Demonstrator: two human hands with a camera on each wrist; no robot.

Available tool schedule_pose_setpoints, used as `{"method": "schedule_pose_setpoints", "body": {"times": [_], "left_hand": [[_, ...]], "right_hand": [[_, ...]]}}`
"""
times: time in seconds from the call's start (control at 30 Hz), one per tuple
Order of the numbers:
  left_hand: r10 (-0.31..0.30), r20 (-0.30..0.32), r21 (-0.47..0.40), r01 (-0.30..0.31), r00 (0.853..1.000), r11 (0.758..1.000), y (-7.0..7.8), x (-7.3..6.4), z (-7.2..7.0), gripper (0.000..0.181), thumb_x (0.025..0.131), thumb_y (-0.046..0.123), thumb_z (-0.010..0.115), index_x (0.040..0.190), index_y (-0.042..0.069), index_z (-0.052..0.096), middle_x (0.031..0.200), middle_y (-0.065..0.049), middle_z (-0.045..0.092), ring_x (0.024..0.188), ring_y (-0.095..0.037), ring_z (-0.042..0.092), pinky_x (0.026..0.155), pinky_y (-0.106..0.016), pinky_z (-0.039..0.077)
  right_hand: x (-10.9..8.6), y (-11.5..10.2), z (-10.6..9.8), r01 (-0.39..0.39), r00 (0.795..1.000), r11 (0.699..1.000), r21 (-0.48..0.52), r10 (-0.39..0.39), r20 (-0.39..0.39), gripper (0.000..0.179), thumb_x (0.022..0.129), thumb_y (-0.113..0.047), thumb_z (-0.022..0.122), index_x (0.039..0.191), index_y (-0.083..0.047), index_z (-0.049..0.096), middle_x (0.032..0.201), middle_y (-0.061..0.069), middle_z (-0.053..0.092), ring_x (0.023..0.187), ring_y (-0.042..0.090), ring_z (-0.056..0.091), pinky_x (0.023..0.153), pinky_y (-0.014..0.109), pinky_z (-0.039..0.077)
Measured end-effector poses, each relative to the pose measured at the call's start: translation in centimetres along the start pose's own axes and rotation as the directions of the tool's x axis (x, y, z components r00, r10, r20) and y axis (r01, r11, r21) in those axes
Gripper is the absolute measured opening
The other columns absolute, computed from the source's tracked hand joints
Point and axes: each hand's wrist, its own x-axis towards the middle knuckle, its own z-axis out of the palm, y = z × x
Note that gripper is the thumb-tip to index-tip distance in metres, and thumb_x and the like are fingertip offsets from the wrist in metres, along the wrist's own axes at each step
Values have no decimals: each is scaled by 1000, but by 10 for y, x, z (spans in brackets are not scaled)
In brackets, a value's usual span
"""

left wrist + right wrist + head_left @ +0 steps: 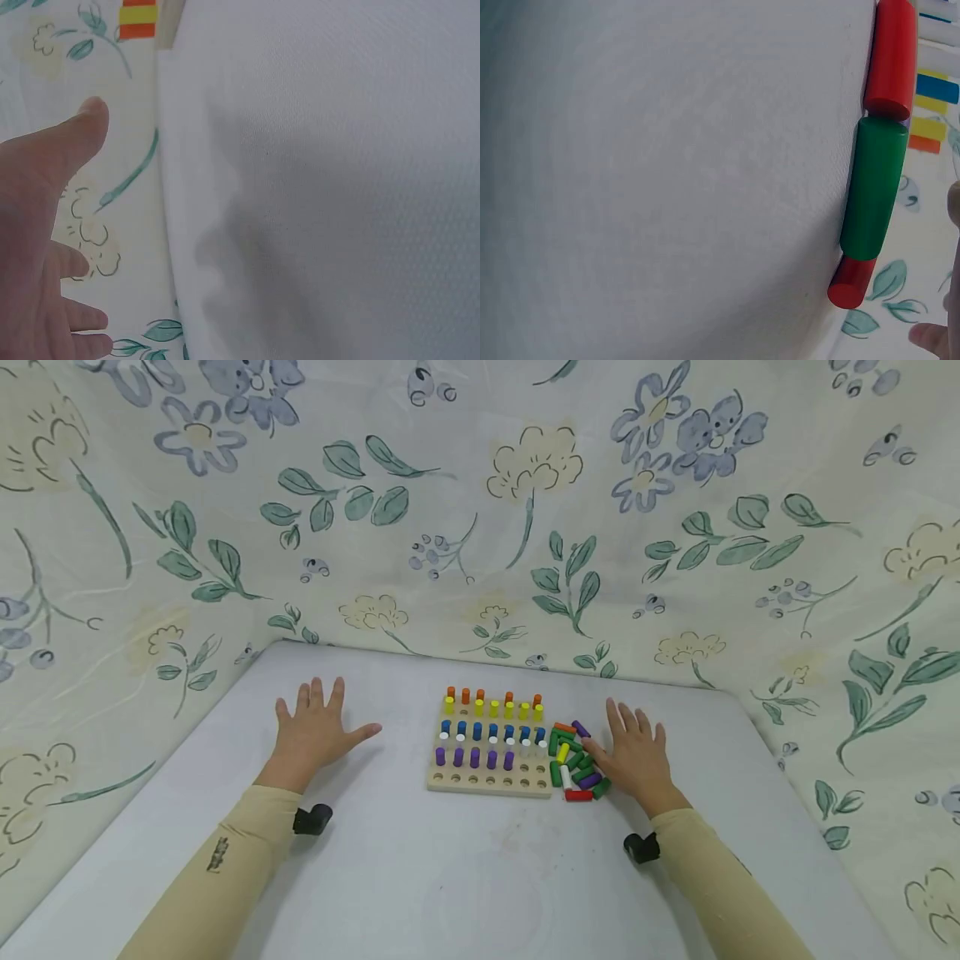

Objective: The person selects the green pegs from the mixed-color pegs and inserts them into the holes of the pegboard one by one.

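A wooden pegboard [489,791] lies on the table with rows of orange, yellow, blue, white and purple pegs standing in it; its front row of holes is bare. Right of the board is a loose pile of mostly green pegs [576,760], with a red peg [578,795] at its front. My right hand [633,760] is spread beside this pile, thumb at its edge; whether it touches a peg I cannot tell. To the left of the board, my left hand [311,731] is held with fingers apart and holds nothing. The right wrist view shows a green peg [874,187] close up.
The white table [480,877] runs back to a floral cloth [450,527] that hangs behind and along both sides. A small black device [313,819] is worn at the left wrist, and another black device [642,848] at the right.
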Motion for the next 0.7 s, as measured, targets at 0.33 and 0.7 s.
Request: {"method": "schedule_pose_setpoints", "body": {"times": [0.33,0.7], "left_hand": [[32,-15,-31,-32,999,999,5,-2,2,104,92,66,61,152,-12,28,151,-43,27,140,-60,24,113,-77,18],[105,-5,7,-105,994,994,20,0,5,93,92,57,68,141,-18,41,145,-40,40,131,-56,42,110,-68,35]], "right_hand": [[-1,-3,4,14,1000,1000,6,-14,0,77,101,-54,54,155,-3,37,149,26,46,138,46,40,115,65,31],[-1,-4,4,87,996,996,26,-86,-30,63,99,-50,57,142,-4,54,120,17,65,117,38,56,104,61,42]]}}
